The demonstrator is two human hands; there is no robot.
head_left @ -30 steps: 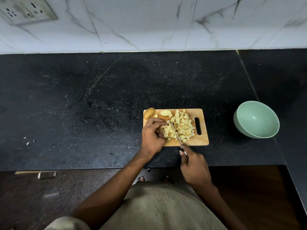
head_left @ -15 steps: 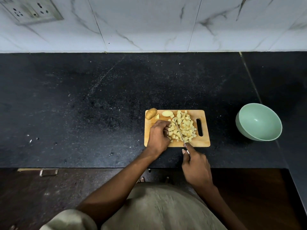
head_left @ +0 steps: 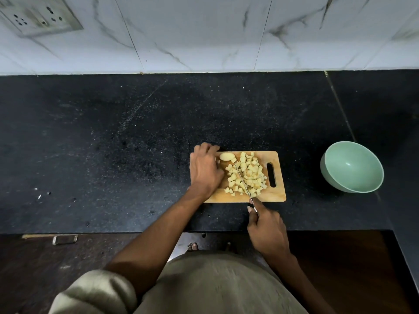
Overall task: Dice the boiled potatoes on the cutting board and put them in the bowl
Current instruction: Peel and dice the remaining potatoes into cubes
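One board (head_left: 275, 196), one bowl (head_left: 353, 168)

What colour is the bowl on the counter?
Pale mint green, seen in the head view: bowl.

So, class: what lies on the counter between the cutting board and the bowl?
Nothing: between the cutting board and the bowl, the head view shows only bare black counter.

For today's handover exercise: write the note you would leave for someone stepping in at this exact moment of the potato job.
Left hand reaches over the cutting board's far-left corner; its grip is hidden. Right hand grips the knife, blade lying across the diced potato pile. One potato half lies uncut at the board's far edge. The green bowl stands right of the board, empty.
Done: most dicing.
Left: dice the remaining potato, move everything into the bowl.
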